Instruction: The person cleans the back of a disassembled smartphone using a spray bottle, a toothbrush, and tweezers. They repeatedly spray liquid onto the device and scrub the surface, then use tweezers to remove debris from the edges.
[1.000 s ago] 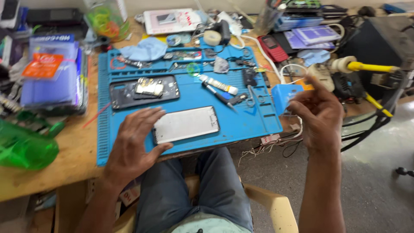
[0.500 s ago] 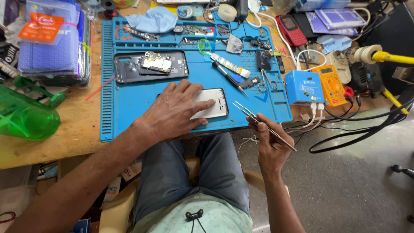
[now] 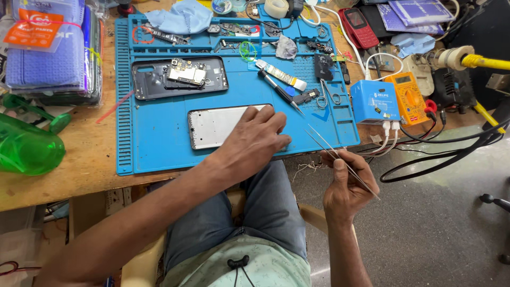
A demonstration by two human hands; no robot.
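Note:
My left hand [image 3: 254, 139] lies flat on the right end of a silver phone panel [image 3: 218, 126] that rests on the blue work mat [image 3: 154, 149]. My right hand [image 3: 346, 183] is off the table's front edge, above my lap, gripping metal tweezers [image 3: 332, 154] whose tips point up-left toward the mat's corner. Behind the panel lies an opened dark phone body [image 3: 179, 77] with a bare circuit board inside. A black-handled screwdriver [image 3: 279, 91] and a small white tube [image 3: 281, 74] lie to the right of it.
A blue box [image 3: 374, 101] and an orange multimeter [image 3: 408, 95] stand at the mat's right edge, with cables trailing off the table. A green plastic bottle [image 3: 27, 149] and stacked blue packets [image 3: 50, 50] lie at the left. A red phone [image 3: 359, 26] sits at the back.
My left hand slid right along the silver panel. My right hand dropped from above the blue box to below the table edge and now holds tweezers. The view moved closer.

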